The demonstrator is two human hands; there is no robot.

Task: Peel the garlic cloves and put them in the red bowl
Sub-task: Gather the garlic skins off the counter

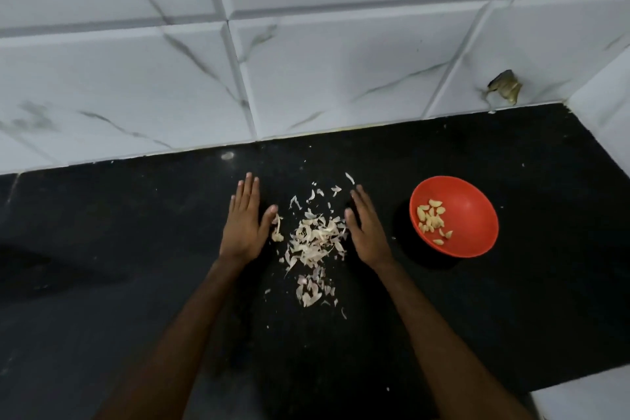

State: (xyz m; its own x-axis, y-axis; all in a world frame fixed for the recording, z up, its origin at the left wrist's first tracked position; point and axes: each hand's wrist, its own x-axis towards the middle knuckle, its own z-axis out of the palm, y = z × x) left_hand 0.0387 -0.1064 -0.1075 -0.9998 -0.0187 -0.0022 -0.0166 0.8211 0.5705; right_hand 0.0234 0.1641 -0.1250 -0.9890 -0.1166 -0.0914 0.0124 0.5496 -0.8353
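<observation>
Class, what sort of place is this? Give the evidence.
Probably a home kitchen: a black stone countertop against white marble-patterned wall tiles, with peeled garlic cloves in a round red bowl.

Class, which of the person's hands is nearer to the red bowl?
Right. The right hand lies beside the bowl, not touching it; the left hand lies farther off, on the other side of the peels.

body | left hand [242, 225]: bare, short nails showing on the fingers; left forearm [191, 317]: bare, running out of frame at 7 o'clock | right hand [366, 230]: bare; right forearm [436, 324]: bare, running out at 5 o'clock
</observation>
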